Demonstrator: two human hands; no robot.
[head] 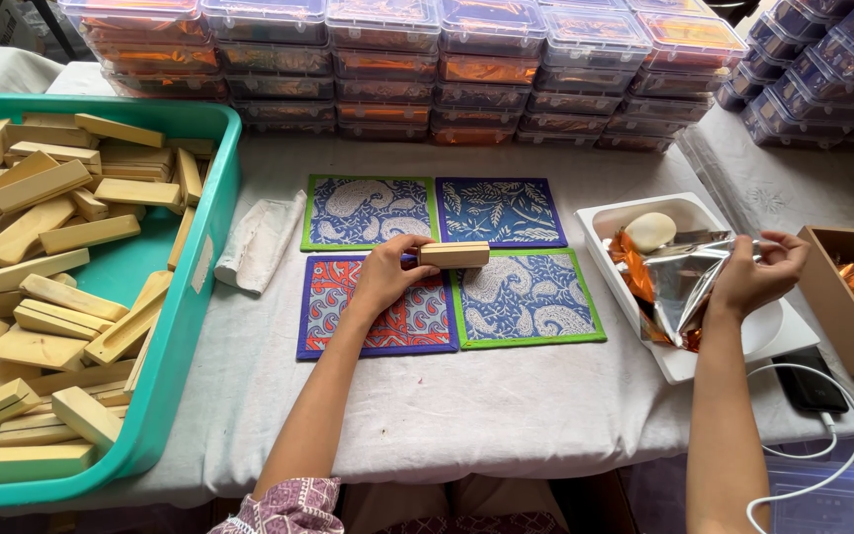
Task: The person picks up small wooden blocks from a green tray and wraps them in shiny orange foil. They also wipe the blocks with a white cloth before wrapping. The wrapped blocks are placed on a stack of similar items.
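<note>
view: head cam, looks down at a table [467, 415] under a white cloth
left hand: [385, 277] closed around the left end of a wood block [455, 255], fingers narrow, thumb on the near side
block: held just above the point where four mats meet, long axis left to right, level; lies right of the left hand, well apart from the right hand; left hand is the nearer
right hand: [758, 272] pinched on the edge of a foil sheet [684, 277], silver one side and orange the other, fingers narrow
foil: lifted over a white tray [600, 237], hangs crumpled from the pinch down into it
tray: right of the mats, holds a pale oval soap [650, 231] at its far end, beside the foil
mats: four, a two by two square, edges touching; far left mat [368, 211] green border, far right mat [499, 211] blue, near left mat [387, 321] red and blue, near right mat [526, 297] green border
bin: [195, 287] teal, left of the mats, heaped with more wood blocks, too many to count
rag: [259, 242] one, folded, between bin and mats
box: [837, 297] cardboard, right edge, more orange foil inside
phone: [809, 381] one, dark, near the right forearm, white cable plugged in
cases: [486, 59] clear lidded stacks along the far edge, count unclear
hands count: two, both the person's own
</note>
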